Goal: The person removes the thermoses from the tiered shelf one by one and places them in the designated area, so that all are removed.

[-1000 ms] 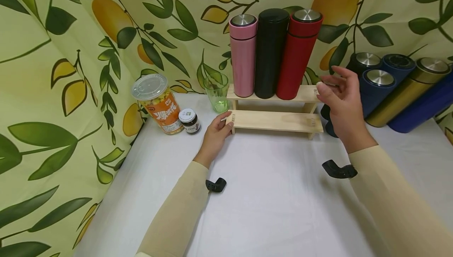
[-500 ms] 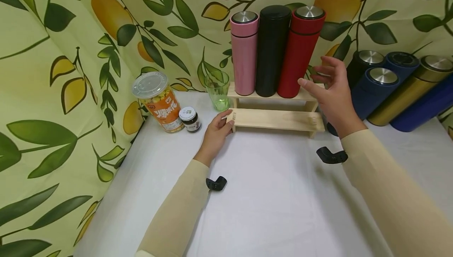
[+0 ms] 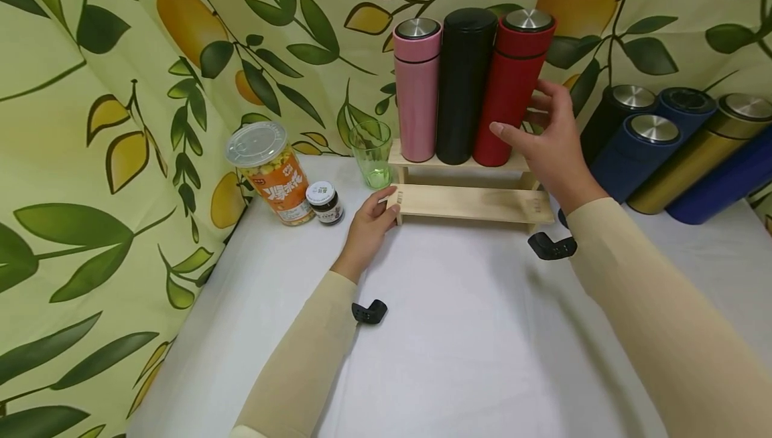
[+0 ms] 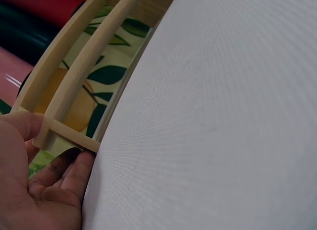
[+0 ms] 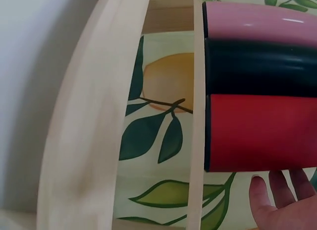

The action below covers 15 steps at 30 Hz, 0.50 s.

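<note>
A two-tier wooden shelf [image 3: 464, 202] stands at the back of the table. On its upper tier a pink thermos [image 3: 417, 96], a black thermos [image 3: 464, 90] and a red thermos [image 3: 512, 83] stand side by side, each with its lid on. My left hand [image 3: 366, 229] pinches the left end of the lower board, thumb and fingers around it in the left wrist view. Beside the red thermos is my right hand [image 3: 551, 143], fingers spread and relaxed. In the right wrist view its fingertips [image 5: 280, 183] lie against or just short of the red side.
A popcorn tub [image 3: 271, 177], a small dark jar [image 3: 324, 203] and a green glass [image 3: 372, 157] stand left of the shelf. Several more thermoses, among them a gold one [image 3: 693, 157], lean at the right. A patterned cloth [image 3: 199, 90] hangs behind the white tabletop [image 3: 446, 331].
My right hand has moved left from beside the shelf's right end to the red thermos. The left hand keeps its place on the lower board.
</note>
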{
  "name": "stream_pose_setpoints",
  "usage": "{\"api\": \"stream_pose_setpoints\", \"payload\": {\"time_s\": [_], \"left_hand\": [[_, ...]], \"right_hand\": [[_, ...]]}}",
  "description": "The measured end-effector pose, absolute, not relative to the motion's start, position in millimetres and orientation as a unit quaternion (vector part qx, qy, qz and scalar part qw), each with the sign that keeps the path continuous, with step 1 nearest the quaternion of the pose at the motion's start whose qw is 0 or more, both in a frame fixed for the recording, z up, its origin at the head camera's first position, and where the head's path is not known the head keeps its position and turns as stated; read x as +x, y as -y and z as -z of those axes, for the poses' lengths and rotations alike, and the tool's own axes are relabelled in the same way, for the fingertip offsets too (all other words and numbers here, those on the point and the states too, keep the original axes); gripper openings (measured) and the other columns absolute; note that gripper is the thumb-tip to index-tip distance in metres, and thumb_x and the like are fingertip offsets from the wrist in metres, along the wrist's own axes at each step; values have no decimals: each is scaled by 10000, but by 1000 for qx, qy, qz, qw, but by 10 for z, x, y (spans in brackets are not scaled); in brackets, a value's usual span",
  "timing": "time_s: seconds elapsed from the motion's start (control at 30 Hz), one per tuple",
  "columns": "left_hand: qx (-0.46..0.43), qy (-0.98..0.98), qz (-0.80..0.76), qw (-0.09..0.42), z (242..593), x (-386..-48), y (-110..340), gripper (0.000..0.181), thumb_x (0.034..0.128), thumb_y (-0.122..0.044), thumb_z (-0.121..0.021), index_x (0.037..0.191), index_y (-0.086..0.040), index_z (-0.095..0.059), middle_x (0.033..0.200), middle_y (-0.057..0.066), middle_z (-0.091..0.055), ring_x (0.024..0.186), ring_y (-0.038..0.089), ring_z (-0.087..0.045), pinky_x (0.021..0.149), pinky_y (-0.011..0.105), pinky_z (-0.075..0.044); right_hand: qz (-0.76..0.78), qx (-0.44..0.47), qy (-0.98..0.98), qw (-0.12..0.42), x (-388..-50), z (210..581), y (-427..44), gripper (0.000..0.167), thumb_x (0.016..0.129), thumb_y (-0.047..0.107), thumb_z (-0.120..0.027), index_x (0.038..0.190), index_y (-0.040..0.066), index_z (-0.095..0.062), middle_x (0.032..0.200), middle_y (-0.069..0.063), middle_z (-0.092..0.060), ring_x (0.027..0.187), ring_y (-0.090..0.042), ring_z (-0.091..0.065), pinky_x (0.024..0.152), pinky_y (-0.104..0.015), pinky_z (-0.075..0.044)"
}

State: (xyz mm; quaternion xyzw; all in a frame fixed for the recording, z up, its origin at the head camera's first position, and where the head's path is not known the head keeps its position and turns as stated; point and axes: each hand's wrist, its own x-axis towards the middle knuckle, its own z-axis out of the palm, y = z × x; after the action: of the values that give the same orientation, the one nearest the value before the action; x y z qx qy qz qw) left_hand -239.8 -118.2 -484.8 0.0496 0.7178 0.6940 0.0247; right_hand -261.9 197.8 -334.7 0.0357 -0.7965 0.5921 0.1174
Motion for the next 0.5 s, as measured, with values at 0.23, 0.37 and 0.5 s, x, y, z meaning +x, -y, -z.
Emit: {"api": "stream_pose_setpoints", "payload": {"time_s": [0.23,0.37,0.5], "left_hand": [[49,-714,-697,29,4827,-2393,1172,435,1111,-133,-675,1541,-179,-627,1454,197,-640,1316,255,-642,1021,369,-586],[47,-716,-696,30,4822,-2393,1171,436,1113,-139,-674,1544,-180,-624,1465,200,-633,1321,250,-639,1025,368,-583],[46,-717,-695,31,4827,-2392,1175,441,1111,-144,-678,1546,-187,-623,1474,194,-631,1329,247,-634,1027,377,-583]], "right_hand": [[-599,23,790,129,-2706,3301,-1903,833,994,270,-825,1661,305,-325,1591,-32,-450,1369,-198,-466,1094,-442,-474],[-601,20,787,138,-2717,3313,-1885,799,1006,252,-815,1653,304,-349,1574,-26,-462,1348,-184,-473,1088,-420,-472],[-599,23,786,150,-2706,3344,-1866,775,1011,241,-811,1644,302,-368,1555,-27,-474,1340,-194,-487,1075,-401,-480]]}}
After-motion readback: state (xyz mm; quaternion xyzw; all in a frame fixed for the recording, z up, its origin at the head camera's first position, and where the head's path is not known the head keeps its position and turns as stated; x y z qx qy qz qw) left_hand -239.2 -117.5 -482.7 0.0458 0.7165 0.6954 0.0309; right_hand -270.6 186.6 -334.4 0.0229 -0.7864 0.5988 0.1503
